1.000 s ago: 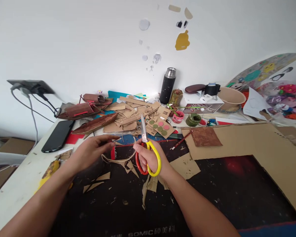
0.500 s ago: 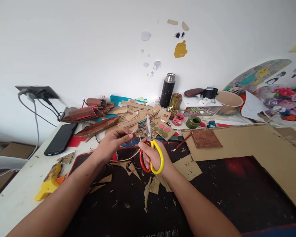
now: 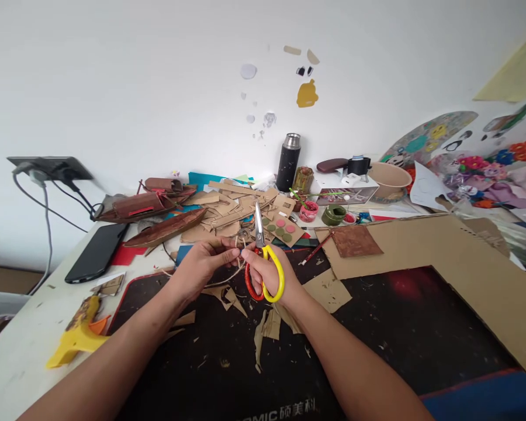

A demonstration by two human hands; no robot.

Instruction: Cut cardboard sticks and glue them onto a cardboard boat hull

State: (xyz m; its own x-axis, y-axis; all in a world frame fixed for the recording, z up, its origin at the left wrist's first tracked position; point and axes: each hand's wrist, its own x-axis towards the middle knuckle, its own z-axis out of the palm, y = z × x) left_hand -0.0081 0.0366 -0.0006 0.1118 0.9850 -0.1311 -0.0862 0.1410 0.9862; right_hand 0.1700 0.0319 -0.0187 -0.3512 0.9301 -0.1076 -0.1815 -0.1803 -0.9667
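Note:
My left hand (image 3: 200,264) pinches a thin piece of pale twine (image 3: 222,283) between thumb and fingers. A small loop of it stands up above the fingertips, and a longer end trails down under the hand. My right hand (image 3: 275,272) holds scissors (image 3: 280,286) with one yellow and one red handle, their blades together and pointing up and away. Its thumb and forefinger also meet at the twine, close against the left fingertips. Both hands are above the near side of the cardboard scrap pile (image 3: 234,204). The exact grip on the twine is partly hidden.
A black mat (image 3: 179,374) carries cardboard offcuts (image 3: 272,324). On the left are a yellow glue gun (image 3: 76,339), a phone (image 3: 97,251) and brown model boats (image 3: 166,228). Behind stand a black flask (image 3: 288,164) and paint jars (image 3: 333,214). A large cardboard sheet (image 3: 403,240) lies right.
My hands have come together, and the right thumb and forefinger now meet the left fingertips at the twine. A loop shows above them. The view has turned slightly to the right.

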